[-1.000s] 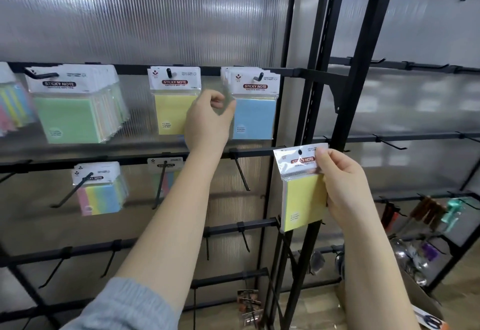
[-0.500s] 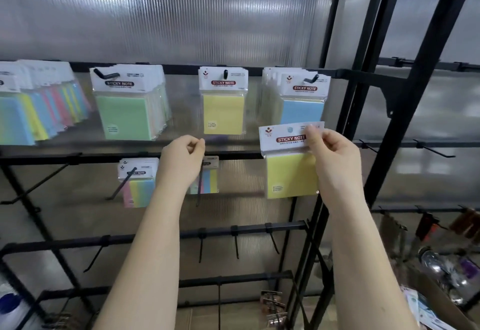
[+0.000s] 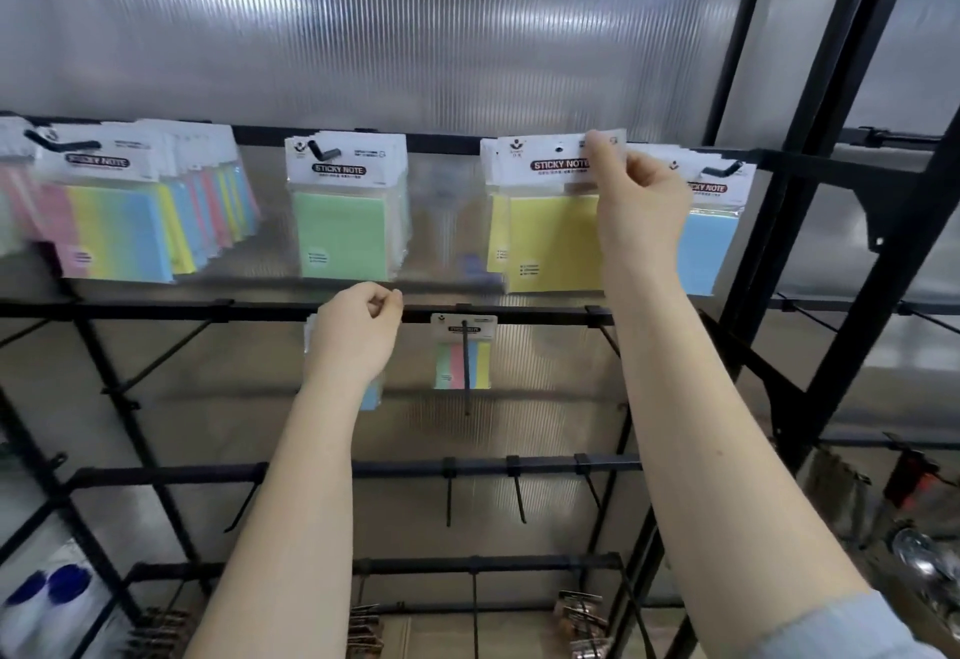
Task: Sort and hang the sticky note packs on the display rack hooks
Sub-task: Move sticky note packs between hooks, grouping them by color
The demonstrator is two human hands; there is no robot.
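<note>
Right hand (image 3: 641,201) pinches the white header card of a yellow sticky note pack (image 3: 553,222), held at the top rail of the display rack (image 3: 810,222), at 1 o'clock in view, overlapping another yellow pack behind it. Blue pack (image 3: 709,248) hangs just beside, at its 3 o'clock. Green pack (image 3: 343,227) at 9 o'clock. Left hand (image 3: 358,336) at the second rail, fingers curled, holding nothing visible. Striped pack (image 3: 464,352) hangs at its 3 o'clock.
</note>
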